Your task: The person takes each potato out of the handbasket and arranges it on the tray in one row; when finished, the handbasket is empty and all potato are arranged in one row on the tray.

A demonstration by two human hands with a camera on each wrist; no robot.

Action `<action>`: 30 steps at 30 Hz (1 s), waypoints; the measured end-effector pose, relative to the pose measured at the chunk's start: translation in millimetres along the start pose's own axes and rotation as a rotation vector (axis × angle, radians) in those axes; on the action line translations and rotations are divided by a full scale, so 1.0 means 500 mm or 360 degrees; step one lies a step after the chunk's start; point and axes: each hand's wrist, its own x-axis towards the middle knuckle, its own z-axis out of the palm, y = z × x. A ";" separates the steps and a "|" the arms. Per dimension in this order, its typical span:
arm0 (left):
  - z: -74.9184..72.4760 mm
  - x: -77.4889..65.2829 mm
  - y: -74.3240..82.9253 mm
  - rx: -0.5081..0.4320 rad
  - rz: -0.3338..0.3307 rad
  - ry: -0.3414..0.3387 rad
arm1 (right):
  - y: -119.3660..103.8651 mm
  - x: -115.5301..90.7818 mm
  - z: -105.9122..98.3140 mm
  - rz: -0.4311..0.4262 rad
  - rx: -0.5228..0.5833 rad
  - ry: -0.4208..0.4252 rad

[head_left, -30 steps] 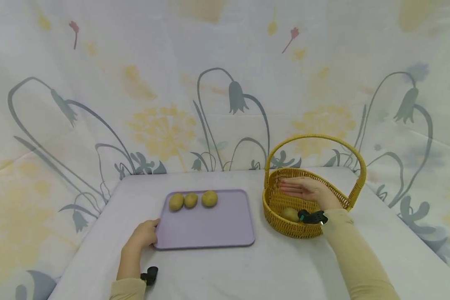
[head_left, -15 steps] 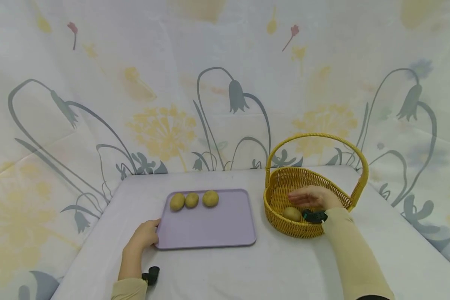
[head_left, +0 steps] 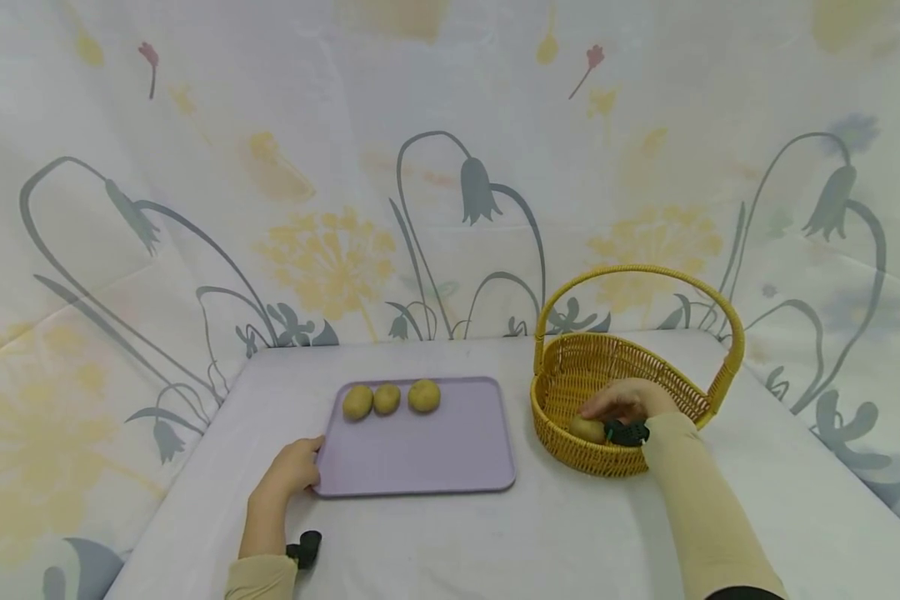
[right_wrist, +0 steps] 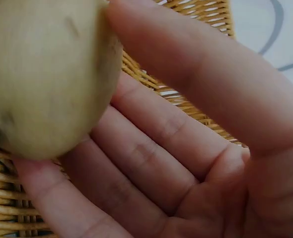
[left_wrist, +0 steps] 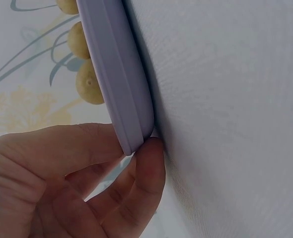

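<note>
A lilac tray (head_left: pixel 420 454) lies on the white-covered table, with a row of three potatoes (head_left: pixel 423 396) along its far side. My left hand (head_left: pixel 292 471) pinches the tray's left edge; in the left wrist view the thumb lies over the rim and the fingers (left_wrist: pixel 149 168) are curled beneath. To the right stands a yellow wicker basket (head_left: pixel 570 458) with a tall arched handle. Inside it, my right hand (head_left: pixel 633 400) grips a potato (right_wrist: pixel 47 74), thumb on one side and fingers around the other. The right wrist view cuts off part of this potato.
The basket handle (head_left: pixel 637 268) arches above the right hand. White cloth (head_left: pixel 465 550) covers the table, and a floral backdrop (head_left: pixel 450 167) hangs behind it. Small black cameras are strapped at both wrists.
My right hand has lowered inside the basket, and its straight fingers have curled around the potato there. The left hand keeps its hold on the tray edge.
</note>
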 end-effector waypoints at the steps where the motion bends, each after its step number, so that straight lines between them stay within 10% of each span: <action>1: 0.000 0.000 -0.001 -0.0007 0.0001 0.0001 | 0.000 0.000 0.000 -0.0003 -0.0030 -0.0010; 11: 0.000 0.003 -0.001 0.0028 -0.0021 -0.0017 | -0.007 0.017 0.005 0.0002 -0.0204 -0.0199; 20: -0.001 0.006 0.001 0.0038 -0.0012 -0.0029 | -0.015 0.011 0.015 0.0074 0.0121 -0.0149; 30: -0.007 0.006 0.001 0.0036 0.0002 -0.0039 | -0.049 -0.007 -0.010 -0.0175 0.0573 0.0016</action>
